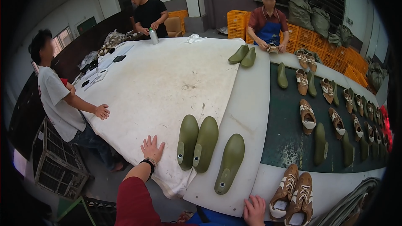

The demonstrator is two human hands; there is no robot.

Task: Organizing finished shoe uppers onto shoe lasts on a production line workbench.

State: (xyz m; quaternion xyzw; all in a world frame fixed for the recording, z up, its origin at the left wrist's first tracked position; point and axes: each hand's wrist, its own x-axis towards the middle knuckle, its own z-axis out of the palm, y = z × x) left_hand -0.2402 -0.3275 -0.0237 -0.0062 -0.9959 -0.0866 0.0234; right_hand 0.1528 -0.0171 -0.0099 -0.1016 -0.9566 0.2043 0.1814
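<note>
My left hand point(152, 150) lies flat on the white cloth point(159, 88), fingers spread and nothing in it. To its right, a pair of olive-green shoe lasts point(207, 144) stands side by side on the cloth's edge. A third shoe last point(231, 159) is apart from them on the bare white tabletop point(245, 113). At the table's near edge rests my right hand point(254, 210), with its fingers stretched out and holding nothing. Just right of that hand are two brown sneakers point(289, 194) with white stripes and laces, toes pointing away from me.
A dark green conveyor belt point(289, 148) on the right carries several sneakers point(307, 116) and shoe lasts point(320, 144). Two more lasts point(248, 57) sit at the far edge. Three people stand around; one person point(270, 21) handles a shoe. Orange crates point(237, 25) are stacked behind.
</note>
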